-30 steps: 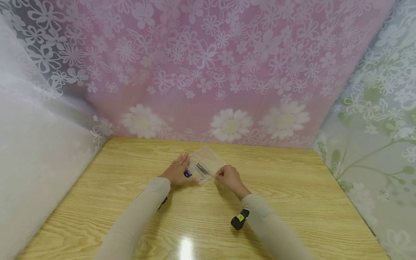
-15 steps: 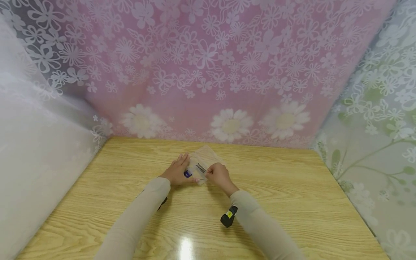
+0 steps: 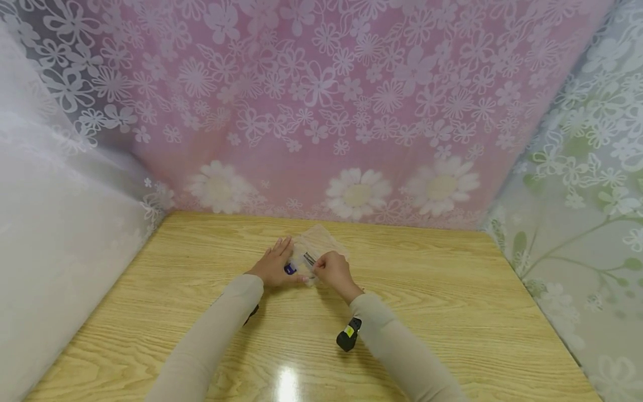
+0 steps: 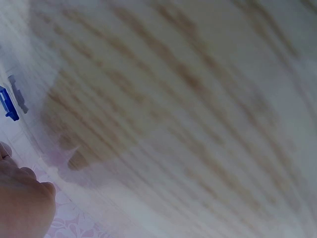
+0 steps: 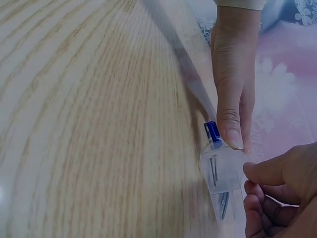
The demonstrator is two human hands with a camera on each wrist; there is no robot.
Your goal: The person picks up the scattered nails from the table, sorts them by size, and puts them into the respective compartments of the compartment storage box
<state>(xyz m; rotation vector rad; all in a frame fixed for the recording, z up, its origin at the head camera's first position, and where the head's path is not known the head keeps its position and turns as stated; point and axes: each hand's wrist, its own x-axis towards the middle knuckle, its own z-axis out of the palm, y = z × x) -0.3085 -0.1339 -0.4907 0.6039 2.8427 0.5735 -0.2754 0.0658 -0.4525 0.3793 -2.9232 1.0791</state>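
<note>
A clear plastic compartment box (image 5: 230, 173) with a blue latch (image 3: 289, 268) stands on the table, its clear lid (image 3: 317, 235) apparently folded back. Thin metal nails (image 3: 308, 258) lie in it. The right wrist view shows nails (image 5: 214, 168) in one compartment and more nails (image 5: 224, 204) in the one beside it. My left hand (image 3: 273, 267) rests at the box's left end, thumb spread from straight fingers. My right hand (image 3: 334, 269) is over the box's right part, thumb and curled fingers close together; I cannot tell whether something small is between them.
The wood-grain table (image 3: 427, 312) extends around the box. A pink flowered curtain (image 3: 281, 156) hangs along the back edge, with pale sheeting (image 3: 65, 223) on the left and a flowered sheet (image 3: 577, 251) on the right.
My right hand has moved left from the box's right corner to over its compartments, covering part of the nails. The left hand and the box stay in place.
</note>
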